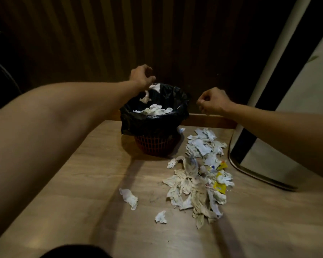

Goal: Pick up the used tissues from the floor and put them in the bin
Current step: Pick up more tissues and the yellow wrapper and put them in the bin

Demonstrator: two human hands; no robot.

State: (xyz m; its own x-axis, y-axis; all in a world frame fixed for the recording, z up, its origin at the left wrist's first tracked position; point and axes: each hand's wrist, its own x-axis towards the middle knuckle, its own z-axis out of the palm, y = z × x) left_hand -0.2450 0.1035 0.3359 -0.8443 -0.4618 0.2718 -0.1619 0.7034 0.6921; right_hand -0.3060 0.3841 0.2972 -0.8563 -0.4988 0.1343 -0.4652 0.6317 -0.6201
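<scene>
Centrally, red mesh bin (155, 146) with black liner (149, 121) on wood floor (73, 183), crumpled white tissues (154, 110) inside. Left hand (141, 75) above rim, fingers loosened; small white tissue (145, 97) just below, contact unclear. Right hand (213, 101) right of bin, fingers curled, empty-looking. Tissue pile (196, 175), white to dingy beige, yellow scraps mixed in, lower right; two strays (130, 198) lower centre.

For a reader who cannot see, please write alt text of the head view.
Left hand drops a tissue over a black-lined bin; right hand hovers loosely curled, apparently empty. Many tissues lie on the wooden floor.
</scene>
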